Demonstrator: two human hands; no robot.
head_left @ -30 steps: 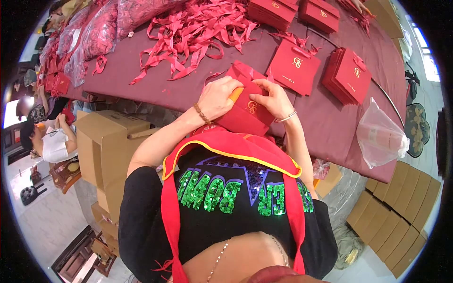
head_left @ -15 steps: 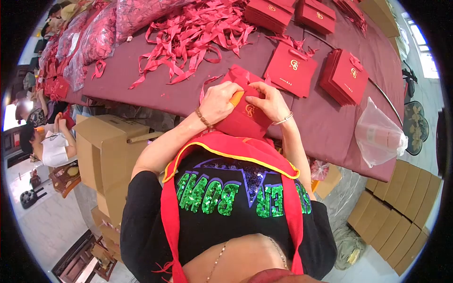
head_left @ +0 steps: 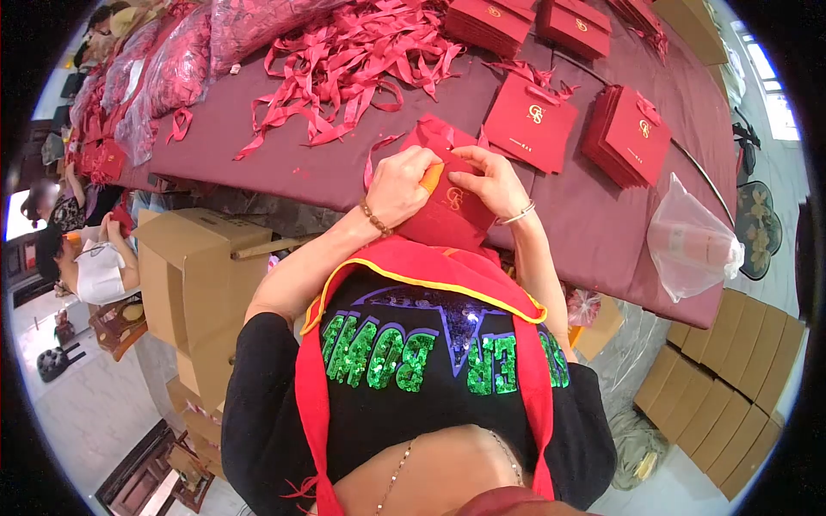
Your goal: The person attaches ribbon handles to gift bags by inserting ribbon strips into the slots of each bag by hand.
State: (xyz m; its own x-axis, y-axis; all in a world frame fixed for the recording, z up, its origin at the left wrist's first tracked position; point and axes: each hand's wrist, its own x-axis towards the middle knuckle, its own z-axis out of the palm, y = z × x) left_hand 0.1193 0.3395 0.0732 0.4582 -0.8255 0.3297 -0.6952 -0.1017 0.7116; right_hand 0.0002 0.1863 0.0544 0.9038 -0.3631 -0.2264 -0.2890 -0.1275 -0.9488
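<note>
A red paper bag [head_left: 449, 206] with a gold logo lies at the near table edge, between my hands. My left hand [head_left: 400, 187], with an orange cover on one finger, is closed at the bag's upper left part. From the right, my right hand [head_left: 490, 181] pinches at the bag's upper part, thumb and forefinger close together; what lies between them is too small to make out. A red ribbon shows above the bag. Beyond it, on the table [head_left: 301, 176], lies a heap of red ribbons [head_left: 361, 64].
Stacks of red bags [head_left: 529, 125] [head_left: 628, 142] lie to the right, beside a clear plastic bag [head_left: 693, 241]. Plastic sacks [head_left: 176, 73] fill the far left. Cardboard boxes [head_left: 202, 267] stand at the left below the table, and more [head_left: 714, 387] at the right. Two people sit at the left.
The view has shifted slightly. My hands stay at the red bag, with the right thumb and forefinger moving only a little. At the left, a seated person's arms have moved.
</note>
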